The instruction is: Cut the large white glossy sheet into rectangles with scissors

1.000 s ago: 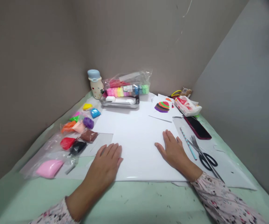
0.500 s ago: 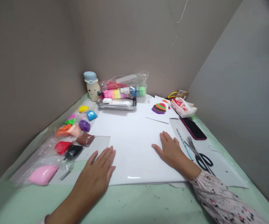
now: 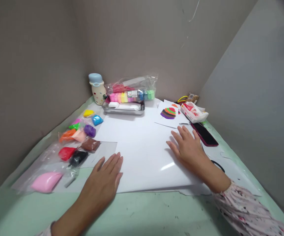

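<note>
My left hand (image 3: pixel 105 178) lies flat with its fingers stretched out, over the left edge of a large white sheet (image 3: pixel 139 147). Nothing is held in it. My right hand (image 3: pixel 187 147) hovers above the right part of the sheet, fingers spread and holding nothing. Behind its fingertips is a paper with a striped, many-coloured shape (image 3: pixel 168 113). To the left of my left hand lie bags of coloured clay, among them a black one (image 3: pixel 78 158), a brown one (image 3: pixel 90 144) and a pink one (image 3: pixel 46 182). My right hand and forearm mostly hide the scissors (image 3: pixel 218 165).
At the back stand a bottle with a blue lid (image 3: pixel 97 91) and a metal tray (image 3: pixel 124 111) bearing a clear bag of coloured pieces (image 3: pixel 129 95). To the right are a tissue pack (image 3: pixel 193 112) and a phone (image 3: pixel 205 134). Walls close off the back and right.
My right hand has risen off the sheet and moved right and away from me, now covering the patterned stick and most of the scissors. My left hand has stayed put.
</note>
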{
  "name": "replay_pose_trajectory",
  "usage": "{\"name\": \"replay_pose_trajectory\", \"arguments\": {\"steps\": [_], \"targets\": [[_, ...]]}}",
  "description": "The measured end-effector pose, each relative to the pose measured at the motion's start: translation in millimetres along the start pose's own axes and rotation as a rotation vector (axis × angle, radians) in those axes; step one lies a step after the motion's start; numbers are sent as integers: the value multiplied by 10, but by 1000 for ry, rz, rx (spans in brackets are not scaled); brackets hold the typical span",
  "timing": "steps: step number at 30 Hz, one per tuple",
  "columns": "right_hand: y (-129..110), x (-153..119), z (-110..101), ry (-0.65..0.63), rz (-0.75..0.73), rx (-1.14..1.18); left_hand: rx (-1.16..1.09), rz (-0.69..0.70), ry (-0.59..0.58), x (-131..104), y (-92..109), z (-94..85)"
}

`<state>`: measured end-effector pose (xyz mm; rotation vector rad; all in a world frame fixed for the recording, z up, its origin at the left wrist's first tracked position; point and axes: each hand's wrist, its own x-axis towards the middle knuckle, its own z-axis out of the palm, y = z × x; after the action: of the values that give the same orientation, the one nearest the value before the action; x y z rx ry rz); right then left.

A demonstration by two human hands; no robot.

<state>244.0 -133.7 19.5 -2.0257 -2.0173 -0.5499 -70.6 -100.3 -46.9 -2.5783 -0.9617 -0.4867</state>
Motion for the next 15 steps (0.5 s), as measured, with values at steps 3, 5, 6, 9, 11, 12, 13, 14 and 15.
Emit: {"name": "replay_pose_trajectory", "arguments": {"steps": [3, 5, 6, 9, 11, 12, 13, 14, 15], "targets": [[-372, -250, -74, 92, -181, 106, -7, 2, 3, 2, 5, -2], [-699, -456, -93, 30, -370, 219, -12, 5, 6, 4, 5, -5], [-855, -546, -90, 3, -457, 269, -15, 8, 8, 5, 3, -8], [-1185, -704, -44, -78, -612, 362, -25, 18, 18, 7, -4, -13], [-1253, -722, -1, -122, -635, 394, -34, 19, 26, 6, -8, -9], [-1248, -718, 18, -140, -623, 409, -38, 14, 27, 4, -10, -5], [-1224, -712, 34, -152, -594, 423, -42, 9, 23, 1, -11, 1], [-1189, -709, 47, -160, -552, 435, -45, 3, 22, -3, -11, 9], [-1149, -710, 58, -160, -505, 443, -46, -4, 21, -9, -12, 17]]}}
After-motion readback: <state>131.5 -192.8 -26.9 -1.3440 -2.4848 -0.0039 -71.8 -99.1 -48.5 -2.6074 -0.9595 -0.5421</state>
